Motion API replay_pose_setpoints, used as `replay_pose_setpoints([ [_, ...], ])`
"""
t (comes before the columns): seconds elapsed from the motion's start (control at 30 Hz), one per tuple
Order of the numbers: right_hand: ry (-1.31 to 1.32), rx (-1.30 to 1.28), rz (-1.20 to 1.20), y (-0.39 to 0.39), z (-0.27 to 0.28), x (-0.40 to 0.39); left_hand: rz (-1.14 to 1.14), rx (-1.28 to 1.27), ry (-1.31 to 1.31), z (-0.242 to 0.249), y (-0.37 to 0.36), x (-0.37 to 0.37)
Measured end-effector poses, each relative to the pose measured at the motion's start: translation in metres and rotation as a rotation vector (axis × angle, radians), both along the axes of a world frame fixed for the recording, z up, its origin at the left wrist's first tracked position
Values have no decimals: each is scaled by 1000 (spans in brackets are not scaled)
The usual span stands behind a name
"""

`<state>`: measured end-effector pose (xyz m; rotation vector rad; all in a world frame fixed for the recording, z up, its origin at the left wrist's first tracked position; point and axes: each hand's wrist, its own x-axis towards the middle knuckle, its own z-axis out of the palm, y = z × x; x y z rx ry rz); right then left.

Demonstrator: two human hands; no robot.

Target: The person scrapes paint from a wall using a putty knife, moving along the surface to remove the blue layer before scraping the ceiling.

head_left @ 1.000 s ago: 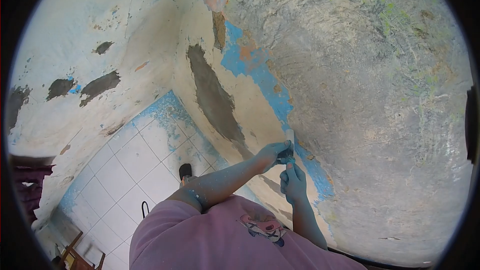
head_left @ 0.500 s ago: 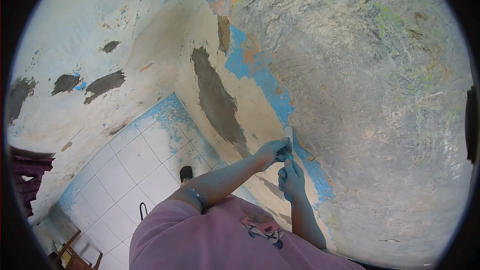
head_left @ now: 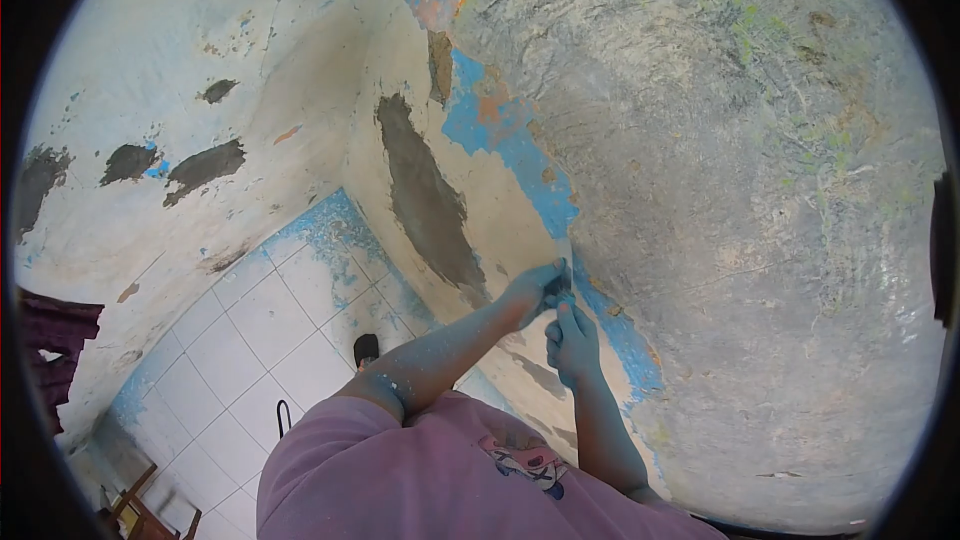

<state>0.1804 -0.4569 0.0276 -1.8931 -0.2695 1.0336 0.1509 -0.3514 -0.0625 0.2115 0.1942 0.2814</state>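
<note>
Both my hands are at the wall, on what looks like a scraper [head_left: 567,258] with a narrow pale blade pointing up along a strip of blue paint [head_left: 545,190]. My left hand [head_left: 535,292] is closed around the tool near the base of the blade, its thumb along the side. Just below, my right hand [head_left: 573,342] is closed in a fist at the handle end, thumb up. The fingers hide most of the handle. Blue dust covers both hands and forearms. The blade tip appears to touch the wall at the edge of the blue paint.
Rough grey bare plaster [head_left: 740,220] spreads to the right. Cream wall with a long dark patch [head_left: 425,195] lies left of the blue strip. Blue flakes dust the white floor tiles [head_left: 265,340]. A purple cloth [head_left: 62,350] and wooden furniture [head_left: 140,510] stand at the left.
Both hands and the scraper have shifted slightly up and to the left along the blue strip. The view has moved a little too. My grip looks the same.
</note>
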Motion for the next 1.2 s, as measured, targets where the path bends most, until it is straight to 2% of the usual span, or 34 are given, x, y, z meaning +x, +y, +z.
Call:
replay_pose_setpoints([
  [0.17, 14, 9, 2, 12, -13, -6, 122, -22, 9, -11, 7, -2],
  [0.33, -120, -27, 42, -17, -14, -1, 14, -23, 59, -9, -22, 1],
  [0.57, -8, 12, 11, -1, -23, -6, 63, -60, 19, -22, -6, 2],
  [0.8, -76, -60, 32, -20, -8, 5, 21, 21, 51, -7, -21, 1],
  [1.0, -5, 28, 8, -5, -19, -7, 51, -24, 98, -6, -7, -4],
  [1.2, -43, -11, -5, -11, -9, -5, 6, 142, 120, -5, -14, -2],
])
